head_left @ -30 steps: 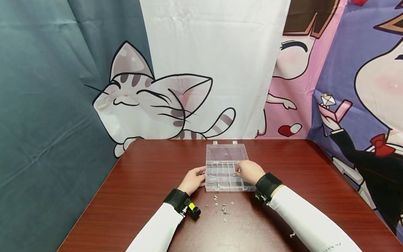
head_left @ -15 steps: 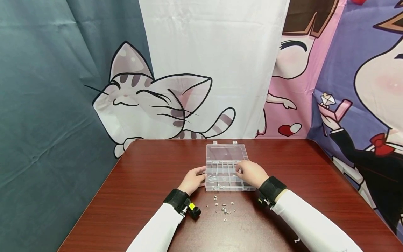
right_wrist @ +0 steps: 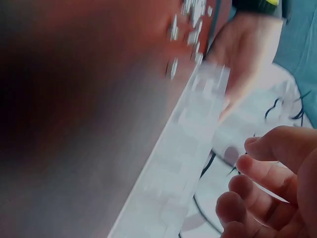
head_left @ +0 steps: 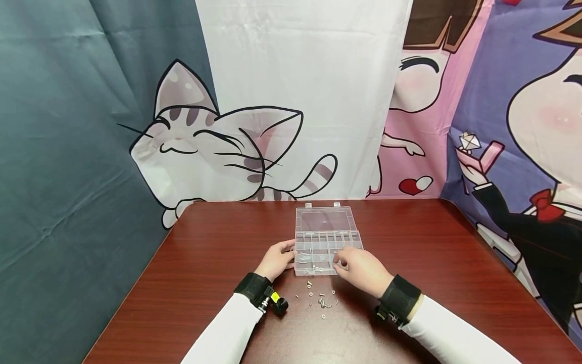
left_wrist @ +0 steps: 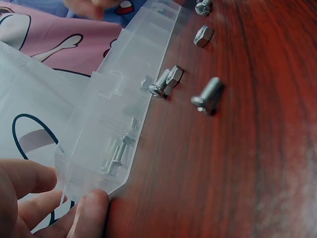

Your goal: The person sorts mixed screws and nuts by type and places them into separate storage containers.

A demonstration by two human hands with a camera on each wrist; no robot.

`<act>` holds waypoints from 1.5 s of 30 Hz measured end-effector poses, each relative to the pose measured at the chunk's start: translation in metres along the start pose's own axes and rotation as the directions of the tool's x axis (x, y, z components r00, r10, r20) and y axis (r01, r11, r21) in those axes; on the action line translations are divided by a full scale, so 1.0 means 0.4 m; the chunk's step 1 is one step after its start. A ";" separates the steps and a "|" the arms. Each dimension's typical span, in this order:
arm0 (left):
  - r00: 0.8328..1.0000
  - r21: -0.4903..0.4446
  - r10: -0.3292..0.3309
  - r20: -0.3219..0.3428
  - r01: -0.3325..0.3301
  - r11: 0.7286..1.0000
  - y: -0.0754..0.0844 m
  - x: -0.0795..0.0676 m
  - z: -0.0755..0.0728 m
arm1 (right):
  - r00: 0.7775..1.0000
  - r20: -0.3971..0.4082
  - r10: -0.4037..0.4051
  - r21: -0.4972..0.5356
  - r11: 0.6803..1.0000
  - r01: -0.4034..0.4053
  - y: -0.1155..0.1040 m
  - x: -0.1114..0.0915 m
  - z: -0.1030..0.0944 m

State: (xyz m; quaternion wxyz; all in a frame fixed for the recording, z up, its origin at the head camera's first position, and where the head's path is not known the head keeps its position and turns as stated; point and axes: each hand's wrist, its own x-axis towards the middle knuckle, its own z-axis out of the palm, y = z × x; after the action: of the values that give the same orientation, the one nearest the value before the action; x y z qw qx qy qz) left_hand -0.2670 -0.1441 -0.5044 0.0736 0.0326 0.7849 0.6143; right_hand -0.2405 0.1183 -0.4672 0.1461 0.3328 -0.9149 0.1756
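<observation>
A clear plastic compartment box (head_left: 302, 272) stands on the table with its lid (head_left: 325, 220) laid back, away from me. My left hand (head_left: 275, 260) holds the box at its left end, thumb at the front corner and fingers along the side. Over the right front compartments hovers my right hand (head_left: 365, 271). Its fingers are loosely bent, and nothing shows between thumb and index finger (right_wrist: 265, 173) in the right wrist view. Several thin screws (left_wrist: 117, 156) lie inside, behind the box's left front wall.
Loose screws (left_wrist: 208, 95) and nuts (left_wrist: 203, 35) are scattered on the dark red wooden table (head_left: 218, 227) in front of the box. A cartoon-printed curtain (head_left: 291, 65) hangs behind the table.
My right hand has drawn back toward me from the middle compartments to the box's front right, uncovering the rear compartments. My left hand keeps its place on the box.
</observation>
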 end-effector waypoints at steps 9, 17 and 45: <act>1.000 0.003 -0.002 -0.006 0.002 1.000 -0.003 0.006 0.000 | 0.998 0.044 -0.051 0.006 0.999 0.051 -0.047 -0.030 -0.005; 1.000 -0.012 -0.001 -0.007 0.001 1.000 0.000 0.000 0.000 | 0.991 0.079 -0.105 -0.009 0.994 0.106 -0.070 -0.033 0.008; 1.000 -0.007 0.001 -0.001 -0.001 1.000 -0.005 0.005 0.001 | 0.946 0.232 -0.225 -0.053 0.969 0.243 -0.110 0.000 0.048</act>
State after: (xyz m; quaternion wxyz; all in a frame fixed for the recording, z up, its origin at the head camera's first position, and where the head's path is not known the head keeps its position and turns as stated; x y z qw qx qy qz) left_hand -0.2688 -0.1441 -0.5066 0.0728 0.0323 0.7828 0.6171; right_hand -0.2143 0.0789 -0.4747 0.0749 0.4506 -0.8859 0.0810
